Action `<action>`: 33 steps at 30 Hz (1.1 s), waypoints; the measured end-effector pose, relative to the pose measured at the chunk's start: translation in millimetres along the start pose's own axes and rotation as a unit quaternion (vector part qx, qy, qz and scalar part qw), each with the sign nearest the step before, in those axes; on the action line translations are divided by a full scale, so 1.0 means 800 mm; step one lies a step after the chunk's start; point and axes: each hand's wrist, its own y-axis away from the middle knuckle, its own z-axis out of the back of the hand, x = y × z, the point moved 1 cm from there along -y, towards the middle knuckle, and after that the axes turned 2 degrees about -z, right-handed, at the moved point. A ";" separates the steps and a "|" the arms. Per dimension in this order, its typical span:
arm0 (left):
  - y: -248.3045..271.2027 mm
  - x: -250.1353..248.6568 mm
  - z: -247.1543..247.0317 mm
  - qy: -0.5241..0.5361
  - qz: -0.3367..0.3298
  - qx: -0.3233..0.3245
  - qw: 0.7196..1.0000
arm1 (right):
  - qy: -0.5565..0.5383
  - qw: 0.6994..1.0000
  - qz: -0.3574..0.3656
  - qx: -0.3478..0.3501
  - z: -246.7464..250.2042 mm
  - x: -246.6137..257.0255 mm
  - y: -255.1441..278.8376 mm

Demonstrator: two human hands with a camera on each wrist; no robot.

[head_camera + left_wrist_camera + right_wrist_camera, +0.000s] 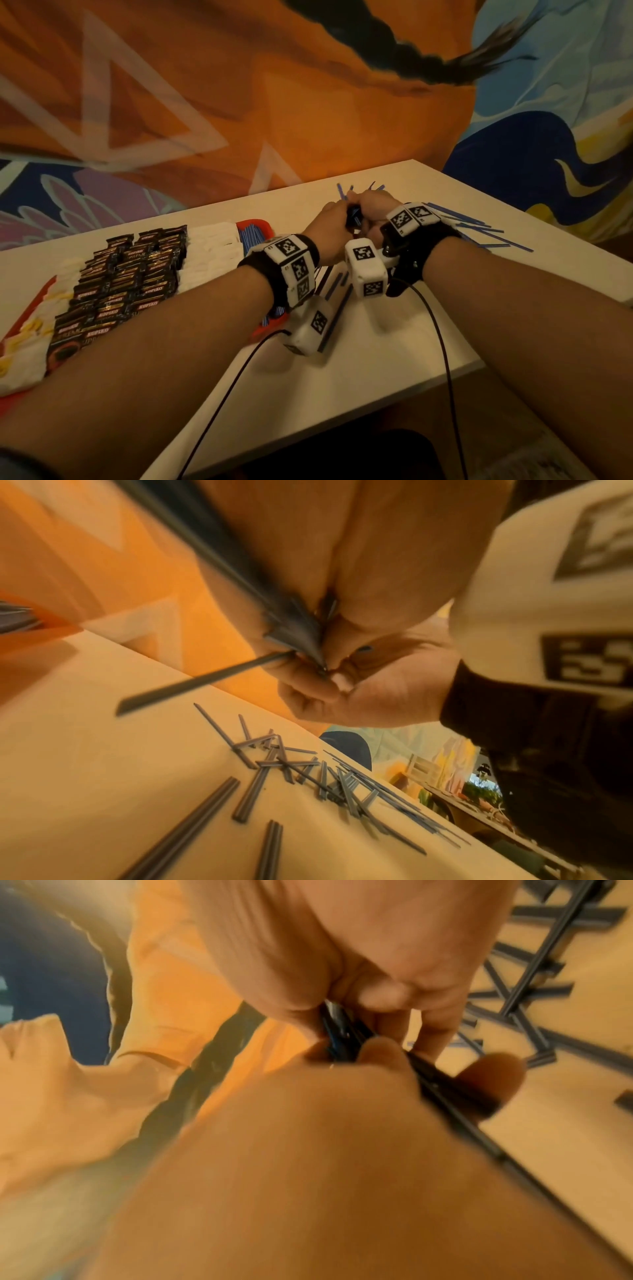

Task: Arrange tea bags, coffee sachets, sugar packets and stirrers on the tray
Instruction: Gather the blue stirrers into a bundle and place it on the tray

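Both hands meet over the white table [387,346], right of the red tray [256,224]. My left hand [327,222] and right hand [375,210] together grip a bundle of blue stirrers [352,216], whose tips fan out beyond the fingers. In the left wrist view the bundle [298,631] is pinched between both hands, with one stirrer [202,681] sticking out sideways. On the tray lie white tea bags [27,342], dark coffee sachets [130,274], white sugar packets [212,253] and a row of stirrers [253,237].
Several loose stirrers [479,229] are scattered on the table right of my hands, seen too as loose stirrers [308,772] under the left wrist camera. More lie beneath my wrists [337,284]. Two black cables [442,342] run off the near table edge. A painted wall stands behind.
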 end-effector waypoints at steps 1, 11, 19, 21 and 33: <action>0.002 -0.001 0.002 0.010 -0.006 -0.009 1.000 | -0.031 0.999 -0.002 -0.006 -0.004 0.004 0.004; 0.005 0.011 0.008 0.252 -0.005 -0.091 0.964 | -0.123 0.989 0.036 -0.076 -0.025 0.021 0.002; 0.003 0.026 0.004 0.343 0.048 -0.118 0.931 | -0.146 0.984 0.066 -0.080 -0.035 0.015 -0.001; 0.003 0.033 0.004 0.358 0.085 -0.131 0.921 | -0.196 0.976 0.071 -0.062 -0.036 0.015 0.001; 0.015 0.039 0.002 0.425 0.125 -0.053 0.895 | -0.258 0.960 0.103 -0.021 -0.047 0.007 -0.008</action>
